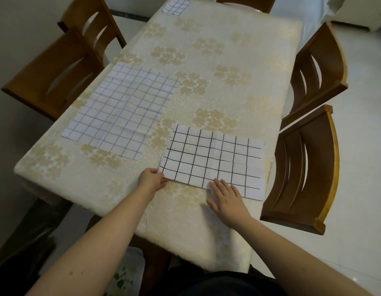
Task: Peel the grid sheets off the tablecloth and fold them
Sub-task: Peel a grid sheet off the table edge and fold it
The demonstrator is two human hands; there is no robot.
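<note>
Two bare forearms reach over a surface covered by a floral tablecloth (206, 60). The left hand (151, 180) has its grip closed, pinching the near left corner of the near sheet (213, 159). The right hand (226, 198) lies flat, fingers straight, pressing that sheet's near edge. This black-lined sheet lies flat beside the right edge. Left of it lies a larger pale sheet (121, 112); far beyond, a small one (176, 6). Peeling looks just begun; next, the corner likely needs lifting while the flat hand steadies.
</note>
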